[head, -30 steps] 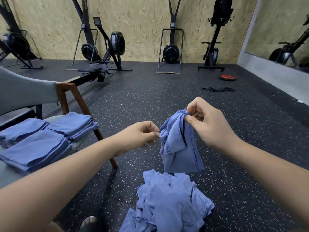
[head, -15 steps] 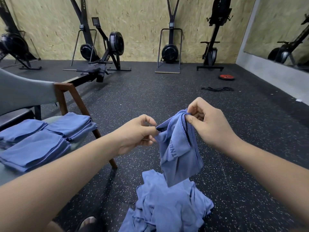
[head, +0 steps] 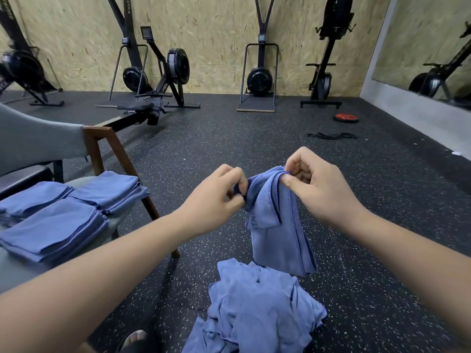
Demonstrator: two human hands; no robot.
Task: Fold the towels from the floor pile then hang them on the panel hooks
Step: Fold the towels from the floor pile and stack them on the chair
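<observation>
Blue towel (head: 276, 233) held up mid-scene above near floor pile (head: 257, 312), left hand (head: 214, 203) grip pinched on its left edge, right hand (head: 319, 191) grip pinched on top corner, folded towels (head: 61, 222) stacked on chair (head: 93, 146), left.

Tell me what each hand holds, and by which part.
Both hands pinch one blue cloth towel by its bunched top edge: left hand at one end, right hand at the other; the rest hangs down.

folded towels (head: 66, 212) on chair (head: 102, 149), pile (head: 260, 309) right
</observation>
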